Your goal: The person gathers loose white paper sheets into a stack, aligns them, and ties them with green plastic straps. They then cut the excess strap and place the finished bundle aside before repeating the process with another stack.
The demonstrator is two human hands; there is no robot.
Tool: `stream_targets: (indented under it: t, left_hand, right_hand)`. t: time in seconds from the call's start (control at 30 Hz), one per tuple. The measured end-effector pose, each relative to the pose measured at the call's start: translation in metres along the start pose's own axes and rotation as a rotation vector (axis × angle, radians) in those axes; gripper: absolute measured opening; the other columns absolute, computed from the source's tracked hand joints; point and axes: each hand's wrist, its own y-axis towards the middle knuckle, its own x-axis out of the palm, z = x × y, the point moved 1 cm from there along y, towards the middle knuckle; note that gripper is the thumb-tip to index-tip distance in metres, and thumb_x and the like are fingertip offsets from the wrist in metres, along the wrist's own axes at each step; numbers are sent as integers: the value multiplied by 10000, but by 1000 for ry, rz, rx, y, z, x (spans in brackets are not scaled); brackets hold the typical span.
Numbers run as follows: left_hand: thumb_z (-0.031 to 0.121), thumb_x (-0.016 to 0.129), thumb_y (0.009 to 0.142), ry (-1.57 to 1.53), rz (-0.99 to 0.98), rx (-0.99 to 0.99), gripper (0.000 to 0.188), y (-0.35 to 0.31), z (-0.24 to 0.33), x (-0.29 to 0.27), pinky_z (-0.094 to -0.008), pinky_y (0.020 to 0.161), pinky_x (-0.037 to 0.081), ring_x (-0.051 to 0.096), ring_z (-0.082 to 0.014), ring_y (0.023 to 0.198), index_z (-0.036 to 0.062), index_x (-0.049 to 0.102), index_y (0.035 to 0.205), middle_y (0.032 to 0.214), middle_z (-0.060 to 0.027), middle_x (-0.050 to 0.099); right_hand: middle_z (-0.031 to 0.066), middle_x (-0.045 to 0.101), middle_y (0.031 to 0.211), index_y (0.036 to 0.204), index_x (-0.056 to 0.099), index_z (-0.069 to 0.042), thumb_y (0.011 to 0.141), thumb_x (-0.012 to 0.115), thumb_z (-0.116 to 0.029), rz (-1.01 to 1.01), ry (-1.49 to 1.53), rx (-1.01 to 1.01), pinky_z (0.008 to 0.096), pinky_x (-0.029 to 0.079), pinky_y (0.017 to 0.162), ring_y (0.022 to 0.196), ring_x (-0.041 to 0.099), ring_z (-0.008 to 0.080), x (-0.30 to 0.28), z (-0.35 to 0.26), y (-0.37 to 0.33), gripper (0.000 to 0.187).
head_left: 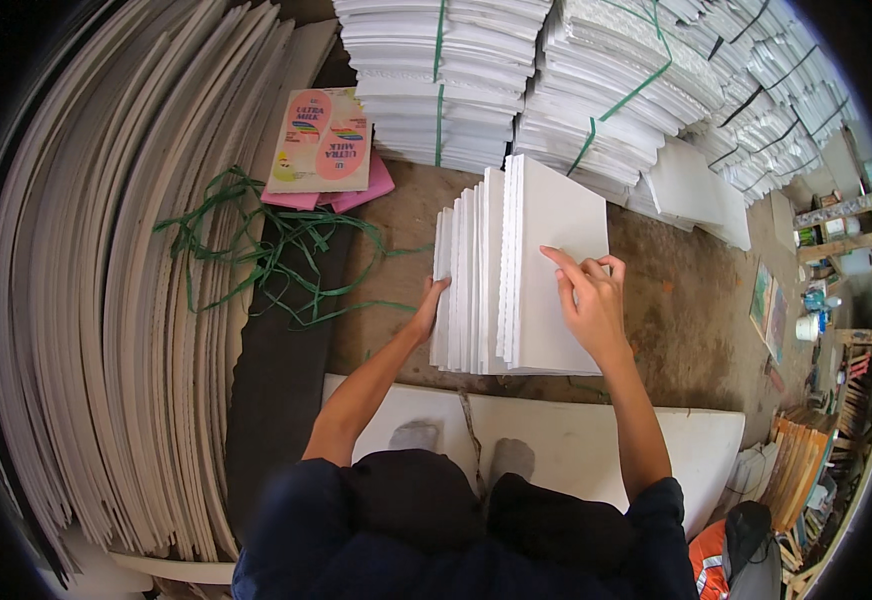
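Note:
A thick bundle of white boards point(481, 270) stands on edge on the floor in front of me, its broad plain face turned to the right. My left hand point(428, 308) grips the bundle's left side, with its fingers partly hidden behind the boards. My right hand point(588, 295) is at the right-hand face, fingers apart and partly bent, the index fingertip on or just over the surface. Some boards near the right end have wavy edges, and narrow gaps show between groups of them.
Tall board stacks point(441, 80) bound with green strapping line the back. Large curved sheets point(126, 280) lean at left, beside tangled green straps point(286, 250) and printed pink-and-cream cardboard point(321, 145). My feet rest on a white slab point(596, 440). A cluttered wooden shelf point(841, 240) stands far right.

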Motion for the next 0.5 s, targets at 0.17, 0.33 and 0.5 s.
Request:
stream_targets:
  t: [0.17, 0.33, 0.5]
  left_hand:
    - [413, 393, 863, -49, -53, 58, 577, 34, -45, -66, -329, 936, 351, 441, -217, 1089, 24, 259, 1268, 1197, -140, 418]
    - [342, 335, 916, 350, -100, 54, 535, 30, -31, -57, -300, 962, 318, 400, -220, 1160, -31, 296, 1298, 1278, -167, 403]
    - [433, 316, 908, 531, -111, 34, 642, 2, 6, -72, -307, 1003, 267, 357, -246, 1209, -53, 233, 1320, 1321, -184, 353]
  right_hand:
    - [37, 594, 762, 1039, 596, -122, 758, 550, -26, 96, 76, -96, 391, 323, 826, 692, 507, 164, 23, -19, 10, 301]
    - [27, 597, 787, 1051, 590, -108, 741, 565, -18, 92, 65, -64, 469, 330, 854, 825, 492, 193, 35, -18, -5, 323]
    - [25, 614, 848, 1069, 575, -94, 728, 574, -7, 35, 149, -88, 477, 323, 908, 866, 484, 204, 44, -31, 1, 351]
